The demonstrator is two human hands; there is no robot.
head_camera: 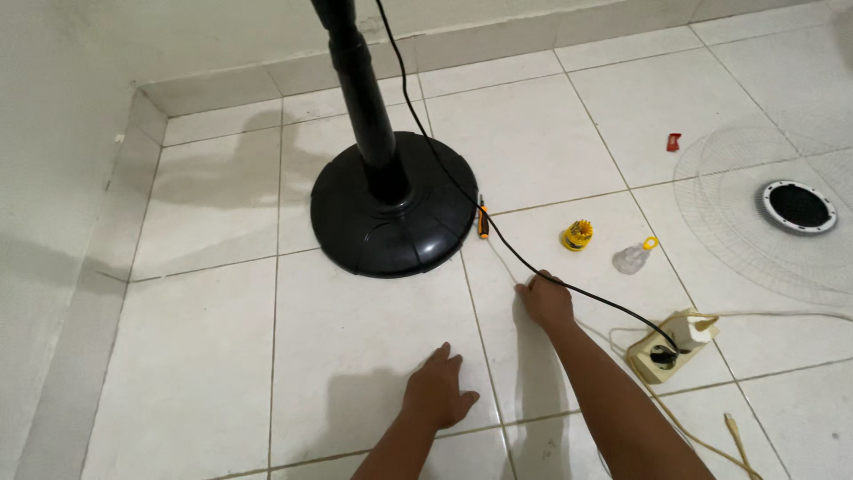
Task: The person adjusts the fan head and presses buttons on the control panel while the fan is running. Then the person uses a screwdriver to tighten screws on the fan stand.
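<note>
Left hand: my left hand (437,388) lies flat on the floor tile (355,356), fingers spread, holding nothing.
Right hand: my right hand (545,300) rests on the tile, fingertips closing at the black cord (462,191); a firm pinch I cannot tell.
Cord: runs from the fan stand base (391,218) past my right hand to the power strip (666,351).
Handling: I judge it light, limp and smooth; best taken mid-run, away from the plug.
Nearby: orange-handled screwdriver (482,220), yellow bit holder (577,235), fan grille (782,213).
</note>
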